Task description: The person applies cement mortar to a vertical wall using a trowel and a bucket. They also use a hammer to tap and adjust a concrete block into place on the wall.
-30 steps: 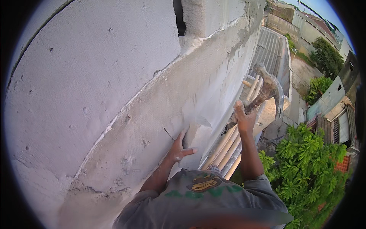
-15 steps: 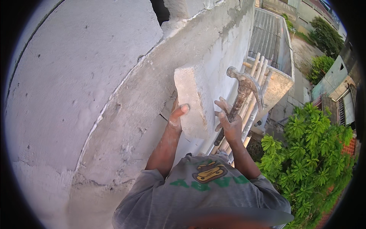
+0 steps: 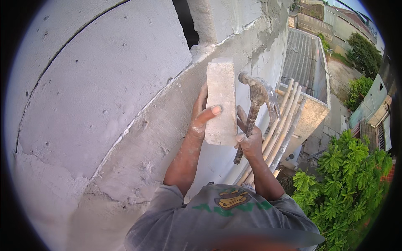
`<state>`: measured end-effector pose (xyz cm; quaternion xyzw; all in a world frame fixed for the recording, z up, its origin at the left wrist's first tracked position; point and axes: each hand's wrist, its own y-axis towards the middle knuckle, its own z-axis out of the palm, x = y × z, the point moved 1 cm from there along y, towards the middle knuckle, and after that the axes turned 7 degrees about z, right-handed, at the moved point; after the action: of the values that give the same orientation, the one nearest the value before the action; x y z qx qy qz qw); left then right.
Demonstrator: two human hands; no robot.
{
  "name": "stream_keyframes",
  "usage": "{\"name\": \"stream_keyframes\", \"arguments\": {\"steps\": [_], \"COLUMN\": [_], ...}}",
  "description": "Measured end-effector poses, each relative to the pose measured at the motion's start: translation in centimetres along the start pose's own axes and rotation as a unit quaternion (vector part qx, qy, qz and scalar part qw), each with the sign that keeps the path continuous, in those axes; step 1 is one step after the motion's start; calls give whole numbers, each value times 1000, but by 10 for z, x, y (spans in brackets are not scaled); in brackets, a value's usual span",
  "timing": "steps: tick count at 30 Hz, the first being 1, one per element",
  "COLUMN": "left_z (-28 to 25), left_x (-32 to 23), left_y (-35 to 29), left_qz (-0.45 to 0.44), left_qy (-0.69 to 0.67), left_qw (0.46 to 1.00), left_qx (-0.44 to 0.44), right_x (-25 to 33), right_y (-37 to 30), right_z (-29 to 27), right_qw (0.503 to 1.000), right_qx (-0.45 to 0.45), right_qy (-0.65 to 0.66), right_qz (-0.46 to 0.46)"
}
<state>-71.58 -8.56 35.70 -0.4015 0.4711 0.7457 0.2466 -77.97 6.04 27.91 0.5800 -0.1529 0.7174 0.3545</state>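
Note:
A pale, rough-faced block [image 3: 220,100] stands upright in front of me, gripped along its left side by my left hand [image 3: 203,115]. The left thumb lies across the block's near face; the other fingers pass behind it. My right hand [image 3: 250,140] is closed round the dark handle of a claw hammer [image 3: 256,96], close to the block's lower right edge. The hammer's head points up, its claw to the right, and its metal is smeared with dried mortar. Whether the right fingers also touch the block I cannot tell.
A rendered wall [image 3: 104,83] fills the left, with a dark gap [image 3: 186,23] at its top. Several bamboo poles [image 3: 281,125] lean at the right beside a concrete ledge [image 3: 312,113]. Beyond are a corrugated roof [image 3: 299,60] and a leafy tree [image 3: 343,180] far below.
The block has turned so its narrow face is toward me. My right fingers, spread before, have closed round the hammer handle, and the hammer has moved left toward the block. The view has shifted slightly.

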Motion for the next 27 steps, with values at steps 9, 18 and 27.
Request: {"name": "stream_keyframes", "arguments": {"steps": [9,18,27], "left_z": [21,22,31], "left_x": [-31,-18,-35], "left_y": [44,40,55], "left_qz": [78,34,87], "left_qy": [41,-55,-24], "left_qw": [996,998,996], "left_qx": [17,-6,18], "right_x": [38,43,33], "right_y": [44,37,38], "right_z": [8,-8,-1], "right_qw": [991,988,983], "right_qx": [-28,-99,-13], "right_qy": [-11,-39,178], "right_qz": [-127,-110,43]}}
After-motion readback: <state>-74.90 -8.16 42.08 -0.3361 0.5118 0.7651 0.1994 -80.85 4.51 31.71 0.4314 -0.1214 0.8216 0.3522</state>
